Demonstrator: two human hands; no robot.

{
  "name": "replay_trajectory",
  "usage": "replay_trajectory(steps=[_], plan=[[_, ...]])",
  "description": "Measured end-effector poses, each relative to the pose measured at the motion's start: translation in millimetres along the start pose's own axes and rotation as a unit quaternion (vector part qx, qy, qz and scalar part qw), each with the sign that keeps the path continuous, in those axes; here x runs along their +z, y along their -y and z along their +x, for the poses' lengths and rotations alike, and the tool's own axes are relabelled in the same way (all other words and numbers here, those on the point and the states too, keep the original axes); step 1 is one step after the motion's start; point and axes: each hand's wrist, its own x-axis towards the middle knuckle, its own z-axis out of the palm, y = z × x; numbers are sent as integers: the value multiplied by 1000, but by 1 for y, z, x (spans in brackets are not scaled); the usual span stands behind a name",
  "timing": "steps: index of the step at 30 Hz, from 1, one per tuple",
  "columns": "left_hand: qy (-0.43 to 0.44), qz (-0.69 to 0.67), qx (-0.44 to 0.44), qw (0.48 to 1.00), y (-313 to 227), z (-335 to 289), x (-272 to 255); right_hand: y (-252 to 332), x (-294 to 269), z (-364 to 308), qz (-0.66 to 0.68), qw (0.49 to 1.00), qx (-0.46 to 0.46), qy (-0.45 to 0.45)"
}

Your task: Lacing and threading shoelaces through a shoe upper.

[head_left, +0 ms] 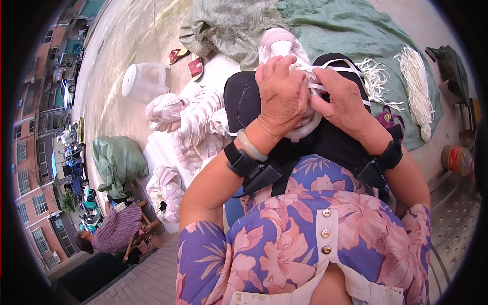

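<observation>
A pale pink and white sneaker [278, 39] lies across my lap on black cloth, its toe pointing away from me. My left hand [280, 96] is closed over its upper, fingers bent around the lace opening. Across from it, my right hand [346, 104] pinches a flat white shoelace [316, 87] between thumb and forefinger. Loose lace loops trail to the right over the black cloth. Both hands cover most of the shoe's middle, and its rounded heel shows below them. What my left fingertips grip is partly hidden.
White laces [375, 76] and a long lace bundle [418, 89] lie on green sheeting [351, 30] at right. Stacked sneakers [203, 114] sit at left, near a translucent plastic stool [145, 81] and red slippers [195, 67]. A person [114, 229] sits at lower left.
</observation>
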Motion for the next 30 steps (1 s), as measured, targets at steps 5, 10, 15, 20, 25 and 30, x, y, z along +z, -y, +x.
replay_trajectory(steps=[5, 10, 15, 20, 25, 30], plan=[[25, -34, -22, 999, 10, 6, 6, 1, -4, 9, 34, 995, 90, 29], [62, -65, -46, 995, 7, 7, 12, -11, -2, 4, 143, 981, 128, 13], [79, 13, 21, 997, -4, 18, 13, -19, -4, 1, 203, 967, 152, 24], [112, 42, 37, 992, -11, 24, 2, -18, -3, 1, 239, 955, 171, 29], [124, 123, 62, 983, -13, 17, -55, -9, -11, -8, 225, 951, 214, 7], [127, 211, -149, 958, 95, -77, -140, -12, -9, -14, 174, 971, 160, -39]])
